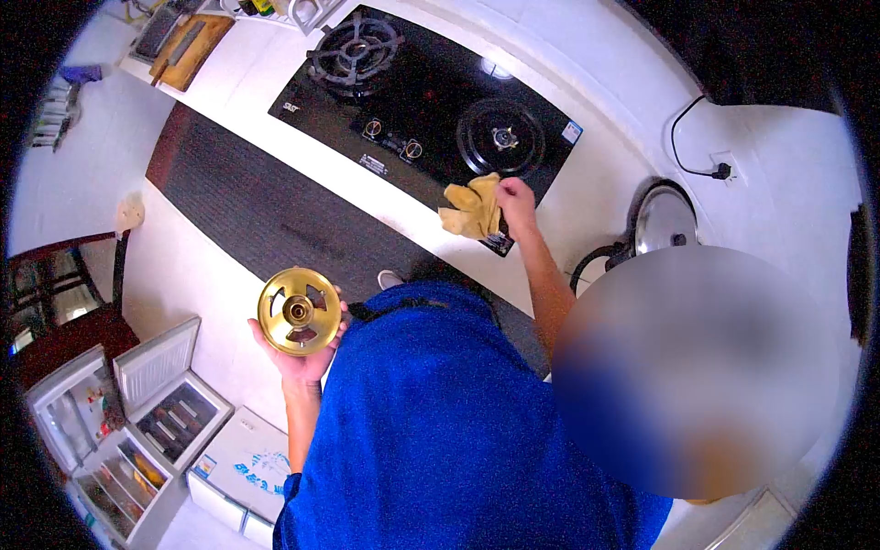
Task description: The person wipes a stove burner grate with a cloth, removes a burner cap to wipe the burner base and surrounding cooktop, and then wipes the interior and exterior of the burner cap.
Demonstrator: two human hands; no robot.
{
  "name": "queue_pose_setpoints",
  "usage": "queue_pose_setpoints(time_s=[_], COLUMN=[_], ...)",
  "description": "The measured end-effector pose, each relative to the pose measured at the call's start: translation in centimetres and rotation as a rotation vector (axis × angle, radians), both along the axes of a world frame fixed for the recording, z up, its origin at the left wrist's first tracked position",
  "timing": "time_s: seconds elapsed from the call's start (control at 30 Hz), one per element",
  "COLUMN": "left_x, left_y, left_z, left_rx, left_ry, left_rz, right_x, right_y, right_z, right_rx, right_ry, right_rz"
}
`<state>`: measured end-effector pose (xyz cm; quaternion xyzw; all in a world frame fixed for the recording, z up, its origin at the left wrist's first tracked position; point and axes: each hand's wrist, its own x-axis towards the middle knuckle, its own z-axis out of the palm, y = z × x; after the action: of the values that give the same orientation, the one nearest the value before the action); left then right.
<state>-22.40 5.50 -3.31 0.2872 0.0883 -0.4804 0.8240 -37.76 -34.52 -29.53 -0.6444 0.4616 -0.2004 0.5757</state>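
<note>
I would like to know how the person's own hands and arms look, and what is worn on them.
The left hand and right hand wear no gloves, and both forearms are bare. A blue sleeve, matching the shirt, ends above the left forearm; any right sleeve is hidden.

This is a kitchen: a black stove (pixel 426 105) in a white surface (pixel 261 69), a chopping board (pixel 210 44) left of the stove.

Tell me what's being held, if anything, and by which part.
The left hand holds the golden slotted disc by its rim, thumb and fingers on opposite sides; the right hand grips the tan cloth by one edge.
</note>
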Motion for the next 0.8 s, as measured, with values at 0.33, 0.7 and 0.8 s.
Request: queue_pose_setpoints(time_s=[0.33, 0.7, 0.8], left_x=[0.0, -0.2, -0.3], left_y=[0.0, -0.1, -0.1], left_z=[-0.8, -1.0, -1.3], left_rx=[-0.027, 0.165, 0.164], left_ry=[0.011, 0.166, 0.114], left_rz=[0.020, 0.152, 0.172], right_x=[-5.9, 0.9, 1.0], right_y=[-3.9, -8.8, -12.2], right_z=[10.8, 6.2, -1.3], right_rx=[0.628, 0.832, 0.821], right_ry=[-0.490, -0.675, -0.870], right_rz=[-0.228, -0.728, -0.725])
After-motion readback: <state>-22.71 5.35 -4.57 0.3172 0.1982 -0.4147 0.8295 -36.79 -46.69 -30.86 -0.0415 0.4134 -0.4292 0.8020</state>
